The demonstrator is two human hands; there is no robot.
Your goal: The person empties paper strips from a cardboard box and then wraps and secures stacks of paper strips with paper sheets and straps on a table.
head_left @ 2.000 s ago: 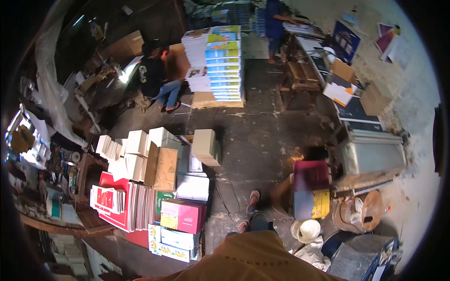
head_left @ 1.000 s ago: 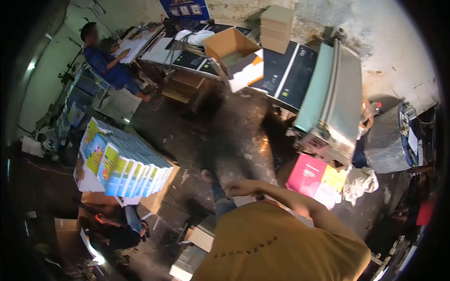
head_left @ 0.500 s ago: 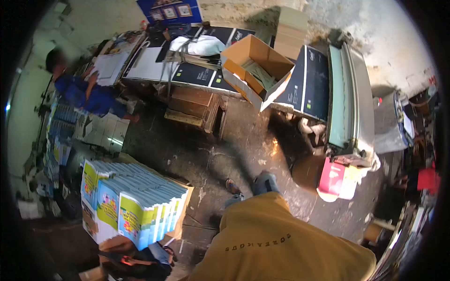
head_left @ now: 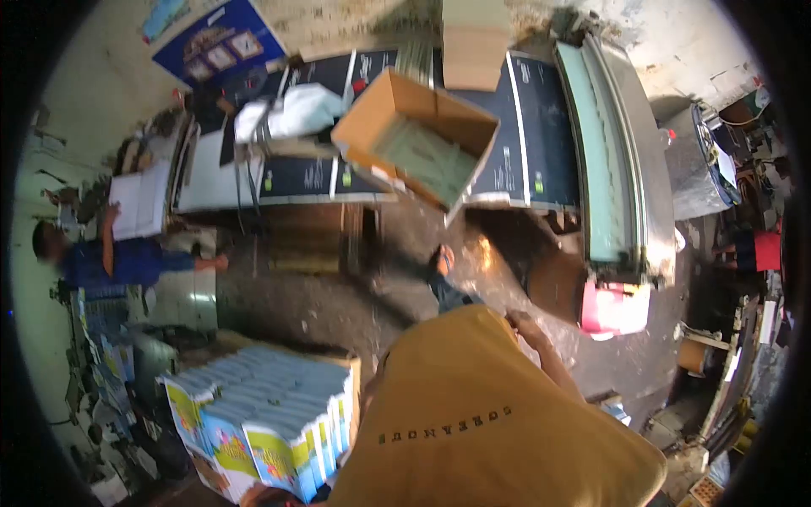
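My right hand [head_left: 525, 326] is beside the front of my mustard shirt [head_left: 498, 397], its fingers loosely bent and apart, with no object visible in it. On the other side of the shirt, a sliver of my left arm [head_left: 370, 387] shows beside the book stack, and the fingers of my left hand are hidden. An open cardboard box [head_left: 422, 139] stands ahead at the bench edge, with flat greenish pieces inside. Below my right hand's side, one of my feet [head_left: 445, 258] is on the dark floor.
Stacked colourful books [head_left: 262, 414] stand at lower left. A person in blue [head_left: 114, 260] is by the bench at left. The long bench has dark panels [head_left: 541, 127], a closed carton [head_left: 473, 46] and a metal-framed machine [head_left: 629, 160]. Pink and white printed sheets [head_left: 615, 308] lie below it.
The view has turned and moved toward the bench. The open box now appears nearer the middle. My right hand and forearm have come into view since half a second ago.
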